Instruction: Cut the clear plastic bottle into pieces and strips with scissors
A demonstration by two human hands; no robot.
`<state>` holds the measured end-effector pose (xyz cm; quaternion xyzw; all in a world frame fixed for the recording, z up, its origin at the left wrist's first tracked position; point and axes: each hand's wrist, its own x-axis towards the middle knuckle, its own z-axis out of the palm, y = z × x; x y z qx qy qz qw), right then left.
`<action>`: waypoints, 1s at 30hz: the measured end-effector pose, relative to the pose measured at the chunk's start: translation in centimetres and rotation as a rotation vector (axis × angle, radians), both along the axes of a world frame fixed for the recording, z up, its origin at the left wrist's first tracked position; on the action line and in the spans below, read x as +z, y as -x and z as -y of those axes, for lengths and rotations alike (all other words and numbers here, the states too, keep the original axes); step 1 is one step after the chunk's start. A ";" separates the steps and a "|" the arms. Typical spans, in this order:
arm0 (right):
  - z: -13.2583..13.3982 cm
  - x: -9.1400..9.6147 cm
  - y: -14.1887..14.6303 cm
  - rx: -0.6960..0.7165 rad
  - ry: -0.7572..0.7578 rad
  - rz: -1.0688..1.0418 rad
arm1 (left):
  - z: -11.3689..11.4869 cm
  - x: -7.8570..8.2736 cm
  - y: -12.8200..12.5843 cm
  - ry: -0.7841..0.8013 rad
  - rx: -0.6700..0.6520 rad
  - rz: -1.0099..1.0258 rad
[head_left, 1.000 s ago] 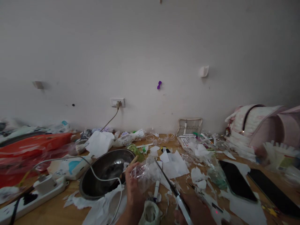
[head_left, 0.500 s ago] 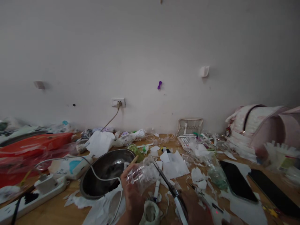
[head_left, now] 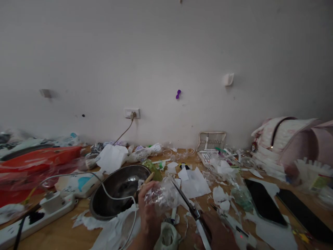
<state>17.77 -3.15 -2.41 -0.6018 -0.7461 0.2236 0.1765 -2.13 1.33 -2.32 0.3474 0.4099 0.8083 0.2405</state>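
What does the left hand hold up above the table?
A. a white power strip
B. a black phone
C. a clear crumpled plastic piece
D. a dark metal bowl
C: the left hand grips the clear crumpled plastic piece, while the scissors in the right hand meet its edge.

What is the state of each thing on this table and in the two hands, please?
left hand: shut on clear plastic piece, held up
right hand: shut on scissors
scissors: blades at the plastic piece; open or closed, cannot tell
metal bowl: tilted, white cable across it
wall socket: plug in
two phones: flat, screens dark
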 end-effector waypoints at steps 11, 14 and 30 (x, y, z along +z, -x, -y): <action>-0.3 -0.9 -0.2 -0.021 -0.041 -0.022 | 0.3 -0.1 -0.9 -0.045 -0.069 0.103; -0.2 -0.6 0.0 -0.048 -0.006 0.015 | 0.3 0.0 -0.9 -0.039 -0.074 0.062; 0.0 0.2 -0.1 -0.133 0.054 -0.018 | 0.0 -0.4 -1.3 -0.011 -0.151 0.153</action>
